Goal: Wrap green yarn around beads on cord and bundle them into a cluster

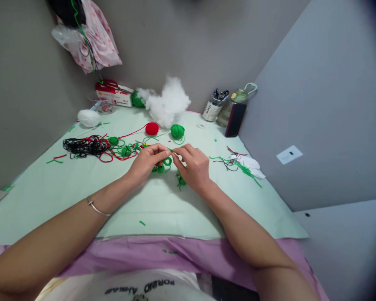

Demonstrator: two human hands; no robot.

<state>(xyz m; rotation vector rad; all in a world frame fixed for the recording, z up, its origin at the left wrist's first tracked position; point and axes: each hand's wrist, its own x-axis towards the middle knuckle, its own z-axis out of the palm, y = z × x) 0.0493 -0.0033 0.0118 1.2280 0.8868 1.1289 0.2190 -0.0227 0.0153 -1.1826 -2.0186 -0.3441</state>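
Note:
Above the middle of the table, my left hand (148, 161) and my right hand (192, 165) meet almost fingertip to fingertip. Both are closed in a pinch on green yarn (167, 162), which shows in loops between and below them. Part of what the fingers grip is hidden. More green yarn (181, 179) lies under my right hand. Just beyond the hands sit a green yarn ball (177, 131) and a red yarn ball (152, 128). Left of my left hand is a tangle of black yarn (84, 146) mixed with red and green strands.
White stuffing (169, 102) is heaped at the back, beside a box (114, 96) with red scissors (109, 85) on top. A pen cup (211, 109), a bottle (235, 102) and a phone (236, 120) stand back right. Yarn scraps (246, 169) lie at right, a white yarn ball (89, 118) at left.

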